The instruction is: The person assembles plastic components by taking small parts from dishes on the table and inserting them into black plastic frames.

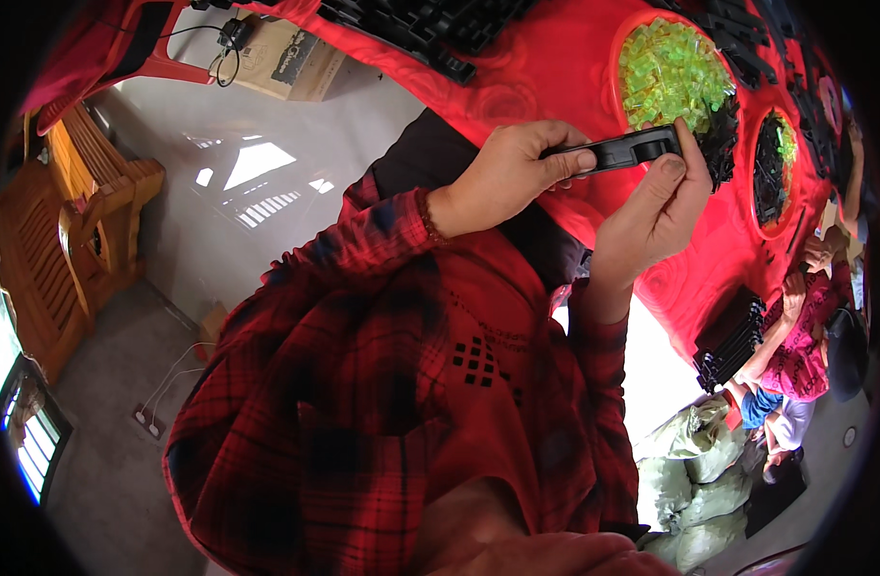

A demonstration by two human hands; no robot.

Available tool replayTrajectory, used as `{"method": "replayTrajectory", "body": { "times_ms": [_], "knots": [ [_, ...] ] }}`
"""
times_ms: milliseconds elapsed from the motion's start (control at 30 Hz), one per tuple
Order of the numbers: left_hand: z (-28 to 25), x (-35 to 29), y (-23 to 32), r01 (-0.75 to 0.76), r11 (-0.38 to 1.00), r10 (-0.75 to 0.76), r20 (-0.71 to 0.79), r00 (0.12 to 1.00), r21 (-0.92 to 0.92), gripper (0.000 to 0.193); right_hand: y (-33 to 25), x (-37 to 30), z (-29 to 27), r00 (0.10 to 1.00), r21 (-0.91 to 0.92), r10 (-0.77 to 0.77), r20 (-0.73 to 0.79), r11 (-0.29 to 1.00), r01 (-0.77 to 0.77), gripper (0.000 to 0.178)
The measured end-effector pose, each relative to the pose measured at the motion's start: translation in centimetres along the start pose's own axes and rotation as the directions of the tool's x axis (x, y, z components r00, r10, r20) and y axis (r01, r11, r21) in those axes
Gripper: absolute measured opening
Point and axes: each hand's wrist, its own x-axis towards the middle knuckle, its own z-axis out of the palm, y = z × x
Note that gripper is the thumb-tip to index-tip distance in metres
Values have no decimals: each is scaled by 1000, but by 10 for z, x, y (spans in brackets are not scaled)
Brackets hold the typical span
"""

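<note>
Both hands hold a long black plastic part [617, 153] with a rounded recess near its right end; its exact kind I cannot make out. My left hand [512, 178] pinches its left end between thumb and fingers. At the other end, my right hand [656, 216] has its thumb below and a finger at the tip. Just beyond the part stands a round red-rimmed container [617, 72] with yellow-green see-through plastic pieces [670, 72] and small black pieces [720, 144]. The part is held above the edge of the red-covered table [546, 48].
A second container [759, 216] with black and yellow-green pieces stands farther right. Black parts lie stacked at the table's far side [430, 29] and right edge [733, 336]. Other people [800, 336] sit at right, near pale sacks [694, 480]. A wooden bench [75, 221] and cardboard box [286, 62] are left.
</note>
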Motion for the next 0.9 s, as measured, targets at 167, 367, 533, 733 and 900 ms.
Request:
{"method": "replayTrajectory", "body": {
  "times_ms": [167,367,533,733,900],
  "knots": [
    [-3,1,-4,51,996,-46,68,997,-74,23,1,-6,-5,999,-53,27,43,998,-25,30],
    [-4,1,-3,92,992,-86,77,993,-85,23,-2,-12,-5,996,25,80,48,996,-81,31],
    [0,-2,-10,34,993,-27,62,998,-115,20,-11,-16,-7,998,29,-27,48,999,25,32],
    [3,-8,-12,30,994,-26,41,999,-102,19,-9,-22,-11,996,-56,-51,67,997,55,32],
    [6,-11,-12,75,991,-72,30,997,-112,23,-8,-23,-10,998,-92,-43,53,995,48,31]
  ]
}}
